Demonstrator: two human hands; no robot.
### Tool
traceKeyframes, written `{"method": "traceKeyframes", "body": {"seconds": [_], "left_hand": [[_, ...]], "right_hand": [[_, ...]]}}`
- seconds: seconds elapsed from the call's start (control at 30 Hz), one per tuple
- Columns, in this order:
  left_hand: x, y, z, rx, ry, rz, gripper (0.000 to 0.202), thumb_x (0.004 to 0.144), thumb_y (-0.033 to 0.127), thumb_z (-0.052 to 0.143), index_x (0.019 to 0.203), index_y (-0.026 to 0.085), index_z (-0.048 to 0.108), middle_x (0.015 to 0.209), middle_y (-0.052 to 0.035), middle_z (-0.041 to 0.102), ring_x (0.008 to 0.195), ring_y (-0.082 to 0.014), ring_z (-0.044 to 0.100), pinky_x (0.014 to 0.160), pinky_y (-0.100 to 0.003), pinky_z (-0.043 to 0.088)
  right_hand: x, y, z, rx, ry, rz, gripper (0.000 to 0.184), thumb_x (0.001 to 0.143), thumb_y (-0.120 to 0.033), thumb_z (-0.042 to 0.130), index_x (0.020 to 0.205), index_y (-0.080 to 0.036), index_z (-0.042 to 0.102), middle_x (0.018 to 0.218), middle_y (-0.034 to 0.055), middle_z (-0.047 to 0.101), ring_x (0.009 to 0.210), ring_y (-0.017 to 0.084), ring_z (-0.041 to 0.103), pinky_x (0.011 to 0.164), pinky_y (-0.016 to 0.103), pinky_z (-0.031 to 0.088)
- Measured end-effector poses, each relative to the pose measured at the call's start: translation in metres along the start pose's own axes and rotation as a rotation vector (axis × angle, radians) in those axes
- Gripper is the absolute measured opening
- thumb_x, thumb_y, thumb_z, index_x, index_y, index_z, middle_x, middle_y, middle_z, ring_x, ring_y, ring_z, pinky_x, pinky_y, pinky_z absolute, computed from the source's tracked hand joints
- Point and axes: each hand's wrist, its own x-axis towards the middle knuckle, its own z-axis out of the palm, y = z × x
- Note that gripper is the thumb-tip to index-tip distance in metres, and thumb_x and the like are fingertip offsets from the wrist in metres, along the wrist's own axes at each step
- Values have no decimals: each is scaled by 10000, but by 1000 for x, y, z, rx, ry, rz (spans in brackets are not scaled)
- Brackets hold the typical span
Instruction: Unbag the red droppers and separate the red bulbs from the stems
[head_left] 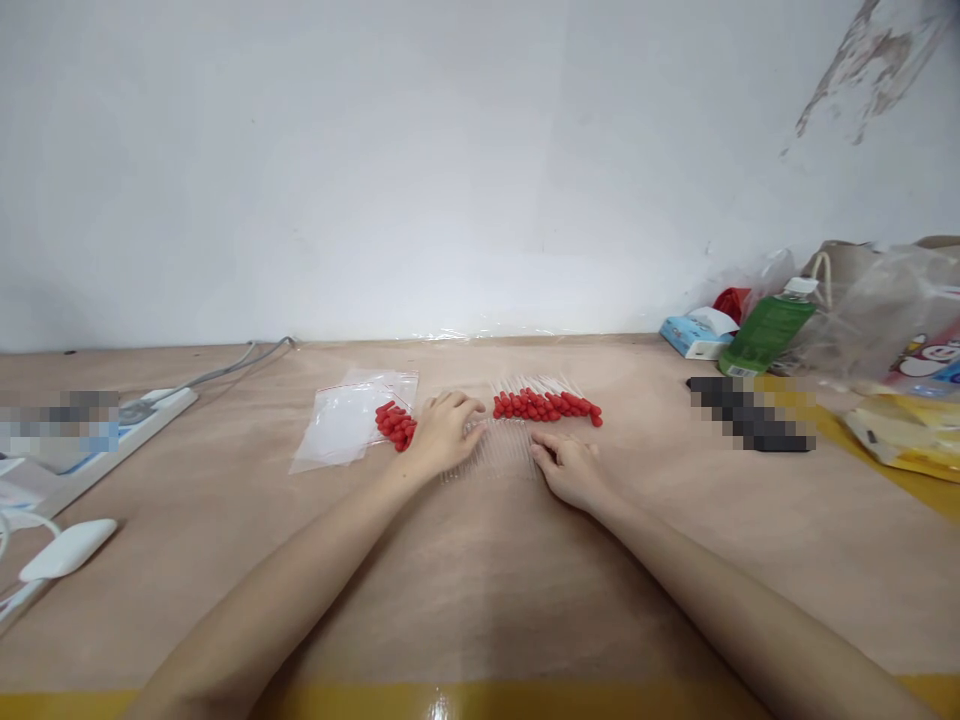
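A row of thin clear tubes (501, 450) lies on the brown tabletop between my two hands. At its left end is my left hand (448, 432), palm down, thumb and fingers apart, the thumb by the tubes. My right hand (574, 468) rests at the right end, thumb and forefinger drawn close together at the outermost tubes; whether a tube is between them is hard to see. Behind lies a row of droppers with red bulbs (544, 405), their clear stems pointing toward the wall. Beside my left hand, a small pile of loose red bulbs (394, 425) is partly hidden by it.
Clear plastic bags (334, 425) lie under the red pile's left side. At far left are a white power strip (161, 408) and a white plug-like device (71, 550). To the right stand a tissue pack (686, 336), a green bottle (769, 328) and a blurred-out black object (750, 415).
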Motion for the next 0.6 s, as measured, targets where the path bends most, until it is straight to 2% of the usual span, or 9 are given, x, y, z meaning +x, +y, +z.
{"method": "traceKeyframes", "body": {"seconds": [0.17, 0.33, 0.47, 0.6], "left_hand": [[28, 7, 25, -121, -38, 2, 290, 776, 242, 571, 1058, 180, 574, 989, -91, 572, 969, -234, 534, 861, -371, 422], [40, 2, 45, -248, 24, 17, 223, 793, 222, 553, 1008, 191, 606, 904, -53, 541, 820, -172, 566, 789, -319, 462], [42, 0, 49, -273, 60, 18, 135, 806, 181, 528, 886, 188, 637, 846, -41, 553, 765, -154, 564, 747, -299, 464], [43, 0, 49, -292, 139, -12, 123, 808, 153, 509, 843, 177, 625, 823, -43, 570, 781, -162, 561, 752, -302, 459]], "right_hand": [[-4, -2, 0, 98, -36, 23, 264, 853, -343, 386, 992, -288, 603, 903, 5, 664, 899, 220, 560, 755, 345, 340], [-3, -1, 3, 128, -22, 23, 290, 840, -326, 400, 1058, -267, 583, 1012, 29, 644, 953, 233, 541, 795, 387, 337], [-3, -1, 1, 145, 5, 10, 297, 822, -298, 426, 1082, -263, 565, 1018, 36, 640, 967, 237, 520, 816, 408, 320], [-3, -2, -2, 148, 0, -8, 356, 816, -295, 441, 1165, -258, 502, 1068, 46, 627, 1024, 242, 493, 838, 425, 305]]}}
